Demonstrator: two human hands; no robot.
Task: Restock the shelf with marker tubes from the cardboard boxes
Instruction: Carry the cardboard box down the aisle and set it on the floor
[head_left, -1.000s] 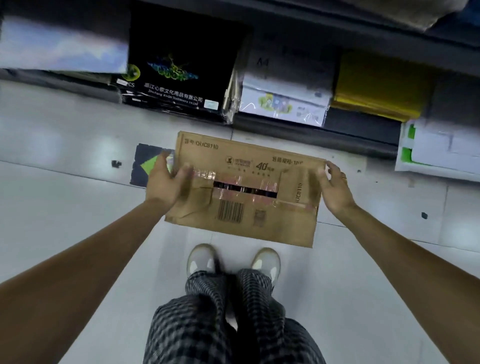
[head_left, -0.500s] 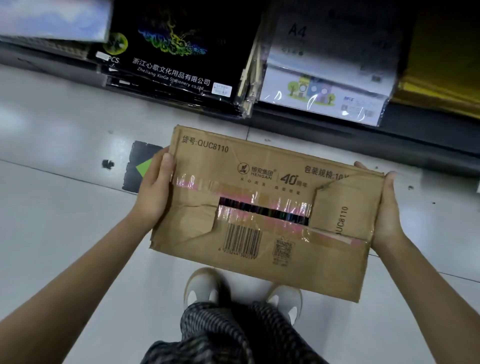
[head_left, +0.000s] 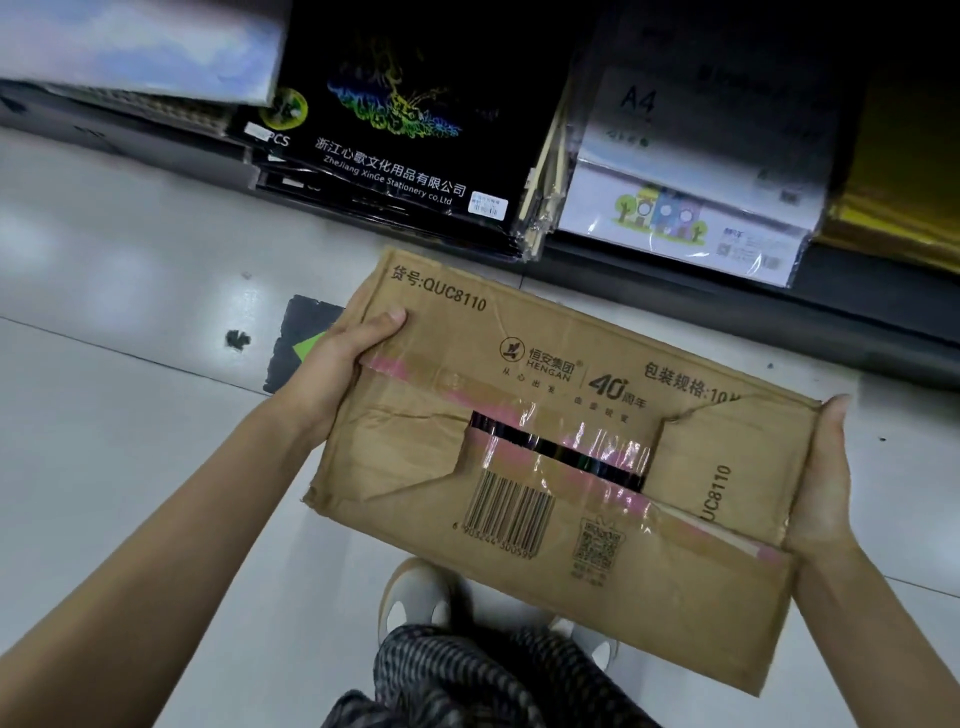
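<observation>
You hold the flat brown cardboard box (head_left: 561, 467) between both hands, above the pale tiled floor (head_left: 130, 415). Your left hand (head_left: 337, 369) grips its left end, thumb curled over the top face. Your right hand (head_left: 823, 478) clasps the right end, its fingers hidden behind the box. Dark contents show through the torn, taped slot between your hands. Beyond your fingers, the black stationery pack (head_left: 395, 140) lies on the low shelf (head_left: 779, 301).

Both arms reach forward, left hand (head_left: 340, 364) and right hand (head_left: 821, 478) facing inward, thumbs on top.
</observation>
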